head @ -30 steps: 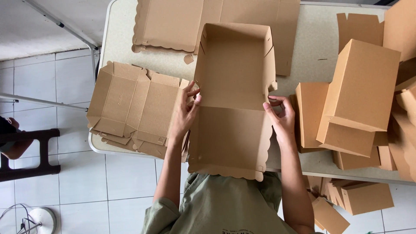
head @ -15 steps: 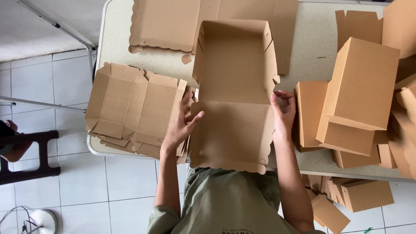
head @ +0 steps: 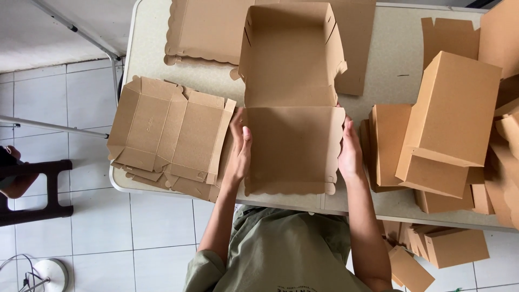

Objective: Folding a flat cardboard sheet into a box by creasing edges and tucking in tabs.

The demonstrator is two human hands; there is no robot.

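Observation:
A brown cardboard box (head: 292, 97) lies partly folded on the table (head: 151, 48) in front of me. Its far half forms an open tray with raised walls. Its near flap with a scalloped edge lies flat toward me. My left hand (head: 239, 153) presses flat against the flap's left edge, fingers straight. My right hand (head: 350, 151) rests flat against the flap's right edge. Neither hand wraps around the cardboard.
A stack of flat unfolded box blanks (head: 170, 138) lies at the table's left, overhanging the edge. More flat blanks (head: 205, 30) sit at the back. Finished closed boxes (head: 451, 116) are piled at the right, and more boxes (head: 454, 246) lie below. A dark stool (head: 32, 189) stands on the tiled floor.
Both hands have slid from the box's hinge area down toward me along the sides of the near flap. The flap now lies flatter and the box sits slightly farther away.

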